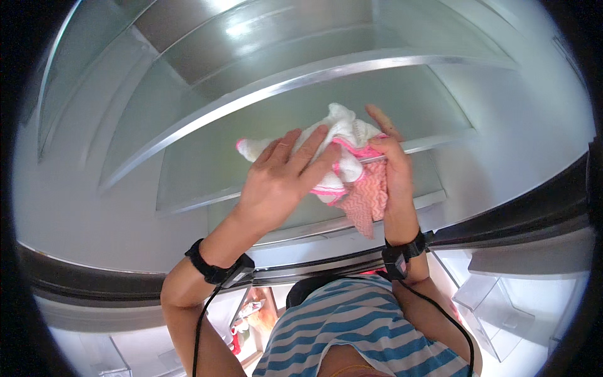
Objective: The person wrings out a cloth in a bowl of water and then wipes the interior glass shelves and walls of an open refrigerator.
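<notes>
Inside a refrigerator, my left hand (278, 179) lies over a white cloth (346, 125) with pink edging, its fingers spread on the fabric. My right hand (395, 165) grips the cloth's right side at the front edge of a glass shelf (202, 160), thumb on the pink trim and one finger reaching past it. A pink textured cloth (365, 198) hangs below the shelf edge beside my right wrist; whether my right hand also holds it is hard to tell. Both wrists wear black straps with small cabled devices.
Another glass shelf with a bright front trim (282, 87) stretches across above the hands. White inner walls (509, 136) curve at both sides, with a dark door gasket (518, 221) along the opening. Clear door bins (490, 311) are at lower right; packaged items (252, 313) show at lower left.
</notes>
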